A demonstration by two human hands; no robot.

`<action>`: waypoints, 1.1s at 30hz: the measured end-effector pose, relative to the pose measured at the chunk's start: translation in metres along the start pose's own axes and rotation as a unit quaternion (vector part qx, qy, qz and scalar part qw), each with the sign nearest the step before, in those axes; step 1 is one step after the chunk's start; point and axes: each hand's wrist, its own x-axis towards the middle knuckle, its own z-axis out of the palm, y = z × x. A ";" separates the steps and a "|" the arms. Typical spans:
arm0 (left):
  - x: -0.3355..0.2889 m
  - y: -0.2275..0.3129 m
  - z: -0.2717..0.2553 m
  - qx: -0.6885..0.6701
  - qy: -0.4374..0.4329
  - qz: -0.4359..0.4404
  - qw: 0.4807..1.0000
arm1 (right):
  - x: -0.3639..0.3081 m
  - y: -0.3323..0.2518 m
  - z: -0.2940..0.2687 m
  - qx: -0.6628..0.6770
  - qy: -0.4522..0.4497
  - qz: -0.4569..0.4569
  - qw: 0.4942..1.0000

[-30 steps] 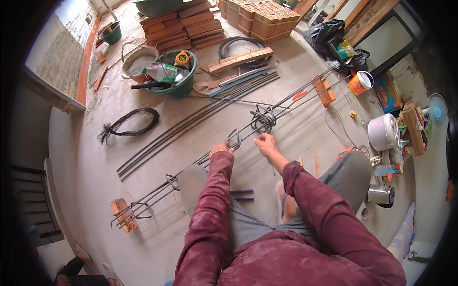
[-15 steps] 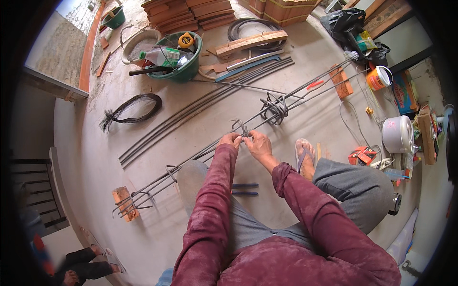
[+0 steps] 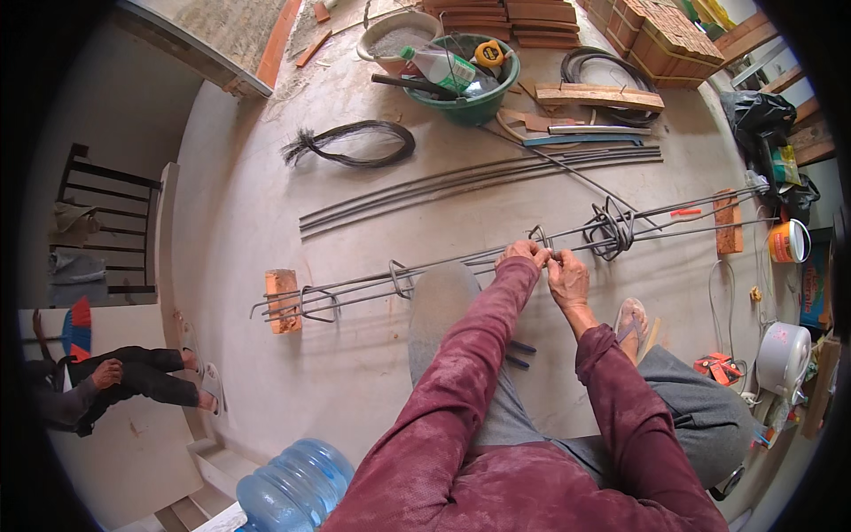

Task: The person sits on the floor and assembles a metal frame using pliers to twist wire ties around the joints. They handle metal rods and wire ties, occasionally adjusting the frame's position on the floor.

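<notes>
Both hands meet at a small bent steel stirrup on a cage of long thin rebars. My left hand has its fingers pinched together beside the stirrup. My right hand is pinched close against it, fingertips almost touching. Whatever is between the fingers is too small to make out. A bundle of stirrups hangs on the bars to the right, and another single stirrup sits to the left. Bricks prop the cage: one brick at the left end, another brick at the right.
Loose rebars and a coil of tie wire lie beyond the cage. A green tub holds a bottle and tape measure. Blue tool handles lie between my legs. A water jug and a seated person are at left.
My view has turned left, so the scene sits further right; the water jug and more of the seated person now show. Both hands stay pinched at the same stirrup.
</notes>
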 end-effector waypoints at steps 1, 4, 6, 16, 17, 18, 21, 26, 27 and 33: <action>-0.001 0.007 0.005 -0.002 -0.009 -0.004 1.000 | 0.002 0.001 -0.004 0.010 0.008 -0.004 1.000; 0.000 0.011 0.009 0.011 0.008 -0.002 1.000 | 0.000 0.003 -0.018 0.042 0.002 0.030 0.999; 0.009 -0.004 0.007 0.008 -0.021 -0.004 1.000 | -0.020 0.001 -0.027 0.065 0.008 0.043 0.997; 0.010 0.010 0.016 -0.052 0.053 -0.035 0.997 | -0.111 0.063 -0.007 0.040 -0.181 0.114 0.976; 0.012 0.006 0.017 -0.067 0.067 -0.021 0.995 | -0.107 0.054 -0.003 0.060 -0.183 0.139 0.971; 0.013 0.001 0.018 -0.060 0.071 -0.014 0.996 | -0.103 0.046 -0.001 0.079 -0.184 0.164 0.966; 0.021 -0.012 0.018 -0.069 0.088 0.008 0.994 | -0.097 0.032 0.008 0.080 -0.181 0.204 0.959; 0.025 -0.010 0.027 -0.049 0.116 -0.009 0.992 | -0.082 0.027 0.014 0.053 -0.154 0.224 0.961; 0.026 -0.011 0.031 -0.045 0.134 -0.004 0.990 | -0.078 0.026 0.014 0.057 -0.144 0.232 0.960; 0.035 -0.026 0.031 -0.036 0.200 0.039 0.978 | -0.066 0.011 0.014 0.071 -0.122 0.221 0.965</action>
